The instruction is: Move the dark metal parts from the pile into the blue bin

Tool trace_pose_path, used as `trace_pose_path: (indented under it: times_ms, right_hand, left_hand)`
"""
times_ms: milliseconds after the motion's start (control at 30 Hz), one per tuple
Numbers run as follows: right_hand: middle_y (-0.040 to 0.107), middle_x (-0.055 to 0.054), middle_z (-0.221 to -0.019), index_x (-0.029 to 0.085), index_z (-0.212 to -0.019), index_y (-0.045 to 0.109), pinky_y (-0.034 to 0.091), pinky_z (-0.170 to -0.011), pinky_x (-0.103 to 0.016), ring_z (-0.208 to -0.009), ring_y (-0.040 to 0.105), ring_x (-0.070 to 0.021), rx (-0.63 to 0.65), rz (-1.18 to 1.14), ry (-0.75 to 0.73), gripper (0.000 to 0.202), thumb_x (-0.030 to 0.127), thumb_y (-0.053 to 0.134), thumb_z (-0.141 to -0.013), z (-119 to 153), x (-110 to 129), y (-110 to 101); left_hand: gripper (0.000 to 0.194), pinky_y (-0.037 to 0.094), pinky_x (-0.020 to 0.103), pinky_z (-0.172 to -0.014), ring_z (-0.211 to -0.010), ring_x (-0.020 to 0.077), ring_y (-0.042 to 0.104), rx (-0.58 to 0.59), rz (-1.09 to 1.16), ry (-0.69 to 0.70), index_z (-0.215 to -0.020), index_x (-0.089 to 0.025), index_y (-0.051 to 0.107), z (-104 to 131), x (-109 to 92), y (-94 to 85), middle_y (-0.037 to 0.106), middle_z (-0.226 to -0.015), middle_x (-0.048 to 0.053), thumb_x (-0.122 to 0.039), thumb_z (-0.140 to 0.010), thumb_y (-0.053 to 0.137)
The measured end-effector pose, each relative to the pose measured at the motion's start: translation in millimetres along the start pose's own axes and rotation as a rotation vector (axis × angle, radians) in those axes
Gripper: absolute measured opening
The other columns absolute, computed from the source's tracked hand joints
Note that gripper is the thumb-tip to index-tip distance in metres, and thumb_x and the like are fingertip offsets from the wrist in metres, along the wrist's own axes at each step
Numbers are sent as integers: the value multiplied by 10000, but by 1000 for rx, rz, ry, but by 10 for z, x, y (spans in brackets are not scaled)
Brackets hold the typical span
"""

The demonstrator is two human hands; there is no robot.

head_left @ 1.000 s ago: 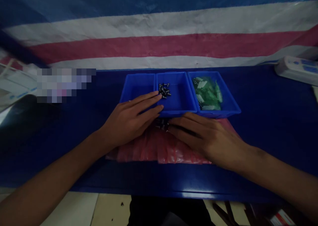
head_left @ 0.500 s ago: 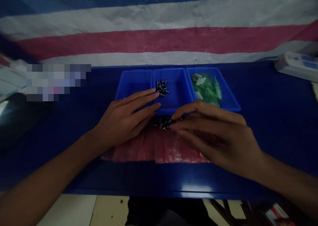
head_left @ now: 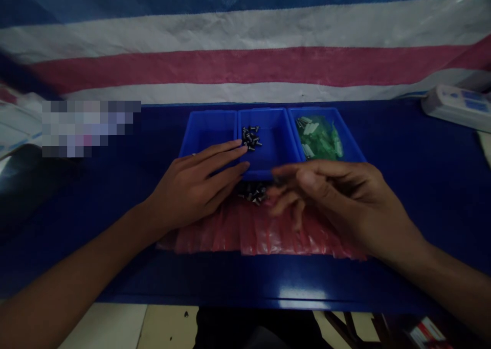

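Observation:
My left hand lies palm down with its fingers stretched out, over the front rims of the left blue bin and the middle blue bin. Its fingertips are close to a small heap of black screws in the middle bin. My right hand is turned partly palm up in front of the bins. Thumb and index finger pinch a small dark piece, a screw by its look, blurred by motion. Another heap of black screws lies between the hands, on red plastic bags.
The right blue bin holds a green plastic bag with pale pieces. A white power strip sits at the far right of the blue table. Behind hangs a striped sheet.
My right hand has lifted from the front screw heap and rolled palm upward, with a small dark screw in its pinch. My left hand has stayed in place.

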State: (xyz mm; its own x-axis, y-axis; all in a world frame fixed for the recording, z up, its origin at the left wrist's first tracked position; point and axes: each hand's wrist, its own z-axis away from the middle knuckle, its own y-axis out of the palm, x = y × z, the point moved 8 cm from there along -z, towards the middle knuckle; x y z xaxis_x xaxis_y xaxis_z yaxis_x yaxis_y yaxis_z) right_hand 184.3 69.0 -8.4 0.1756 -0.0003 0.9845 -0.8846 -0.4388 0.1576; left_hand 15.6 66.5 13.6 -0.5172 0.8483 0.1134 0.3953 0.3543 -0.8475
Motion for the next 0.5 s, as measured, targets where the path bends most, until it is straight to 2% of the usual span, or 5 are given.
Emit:
trace_pose_path:
  times_ms: [67, 133, 300, 400, 500]
  right_hand:
    - [828, -59, -1095, 256, -1288, 730, 683, -643, -291, -859, 825, -211, -62, 53, -98, 240, 279, 633, -1069, 14, 78, -60]
    - [824, -28, -1083, 276, -1320, 716, 673, -660, -277, -838, 813, -183, -67, 342, -251, 289, 192, 612, -1064, 55, 185, -53]
    - [790, -154, -1090, 81, -1127, 765, 676, -799, -359, -950, 781, -249, 246, 1295, -748, 239, 16, 561, -1020, 251, 154, 361]
    - [766, -166, -1100, 65, -1112, 761, 674, -804, -388, -976, 753, -263, 361, 1424, -715, 244, 16, 539, -1025, 236, 5, 419]
    - [757, -133, -1047, 84, -1103, 760, 655, -767, -353, -929, 734, -238, 344, 1423, -693, 268, 24, 507, -1041, 220, -8, 415]
  left_hand:
    - [295, 622, 410, -1118, -1387, 266, 634, -6, -9, 8, -1325, -160, 653, -1, -5, -3, 706, -1404, 139, -133, -1032, 624]
    - [280, 630, 405, -1105, -1371, 268, 646, -12, -18, 7, -1311, -141, 655, -2, -4, -10, 712, -1393, 145, -128, -1033, 629]
    - [259, 658, 433, -1065, -1341, 277, 668, -32, -13, 32, -1297, -122, 659, -13, -27, -34, 722, -1367, 160, -123, -1042, 620]
    - [256, 667, 426, -1054, -1331, 266, 676, -45, -28, 33, -1294, -130, 665, -19, -27, -37, 724, -1364, 156, -133, -1043, 616]
    - [255, 662, 423, -1059, -1330, 272, 677, -44, -26, 33, -1282, -117, 673, -21, -26, -30, 722, -1367, 159, -124, -1029, 635]
